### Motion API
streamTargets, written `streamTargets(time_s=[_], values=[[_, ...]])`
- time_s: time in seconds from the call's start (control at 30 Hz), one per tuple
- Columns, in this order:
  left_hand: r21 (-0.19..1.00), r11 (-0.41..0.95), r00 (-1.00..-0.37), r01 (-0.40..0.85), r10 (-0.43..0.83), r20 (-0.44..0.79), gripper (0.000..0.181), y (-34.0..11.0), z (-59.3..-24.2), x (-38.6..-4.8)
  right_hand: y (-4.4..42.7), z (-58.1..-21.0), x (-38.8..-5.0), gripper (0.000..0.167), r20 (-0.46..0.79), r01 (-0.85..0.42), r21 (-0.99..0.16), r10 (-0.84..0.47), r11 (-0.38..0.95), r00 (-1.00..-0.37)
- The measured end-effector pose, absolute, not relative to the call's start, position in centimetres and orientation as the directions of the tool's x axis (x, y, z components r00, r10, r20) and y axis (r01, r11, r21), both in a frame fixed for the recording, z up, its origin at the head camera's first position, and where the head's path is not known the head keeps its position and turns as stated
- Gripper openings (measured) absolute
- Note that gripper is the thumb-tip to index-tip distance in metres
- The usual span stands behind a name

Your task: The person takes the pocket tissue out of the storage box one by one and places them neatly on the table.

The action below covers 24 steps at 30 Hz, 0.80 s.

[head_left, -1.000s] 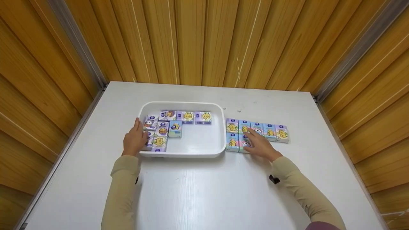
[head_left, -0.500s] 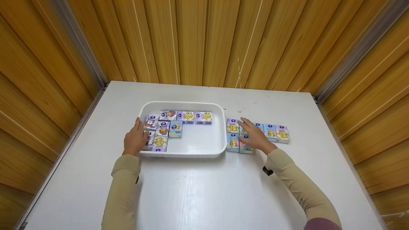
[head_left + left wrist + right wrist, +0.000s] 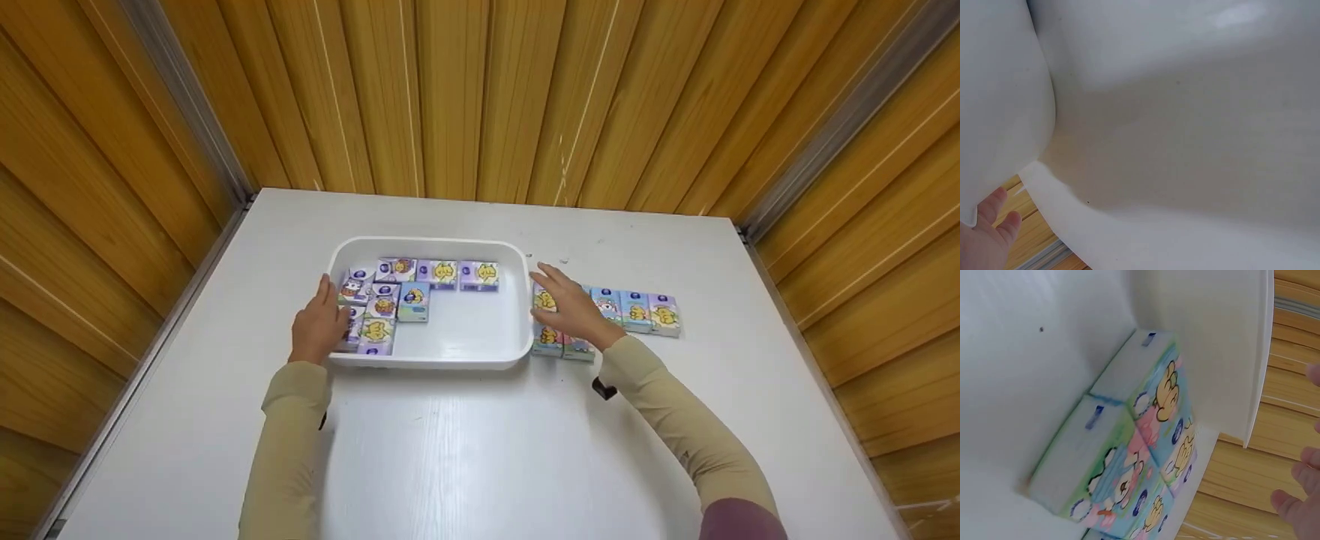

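A white tray holds several small tissue packs with cartoon prints, mostly purple and one blue. At its left rim rests my left hand, thumb over the edge and fingers straight along the outside. In the left wrist view, two fingertips show past the tray wall. My right hand is spread just above other tissue packs, its fingertips by the tray's right rim, holding nothing. The right wrist view shows these packs close to the tray wall; the hand partly hides them in the head view.
A white table bears everything, with wood-patterned panels at the back and sides. Two rows of packs stand right against the tray's right side. Inside the tray, bare floor shows at the front right.
My right hand has moved left across the packs to the tray's right rim. The left hand, the tray and the packs have stayed in place.
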<state>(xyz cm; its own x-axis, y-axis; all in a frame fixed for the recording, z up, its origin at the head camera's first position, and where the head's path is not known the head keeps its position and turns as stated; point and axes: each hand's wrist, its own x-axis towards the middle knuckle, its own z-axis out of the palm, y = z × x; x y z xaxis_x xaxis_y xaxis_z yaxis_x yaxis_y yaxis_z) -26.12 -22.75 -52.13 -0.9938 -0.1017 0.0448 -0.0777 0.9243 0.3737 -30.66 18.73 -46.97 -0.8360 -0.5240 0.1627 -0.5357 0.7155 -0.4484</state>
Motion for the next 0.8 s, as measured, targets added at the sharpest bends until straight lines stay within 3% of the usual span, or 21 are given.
streamTargets(time_s=[0.5, 0.8], values=[[0.392, 0.912, -0.992, -0.121, -0.122, -0.024, 0.06, -22.8, -52.2, -26.3, 13.1, -44.8, -31.4, 0.063, 0.172, -0.627, -0.366, -0.612, 0.688, -0.772], [0.387, 0.916, -0.993, -0.11, -0.117, -0.007, 0.06, -22.7, -52.2, -26.2, 10.5, -44.2, -32.2, 0.063, 0.161, -0.614, -0.407, -0.608, 0.676, -0.777]])
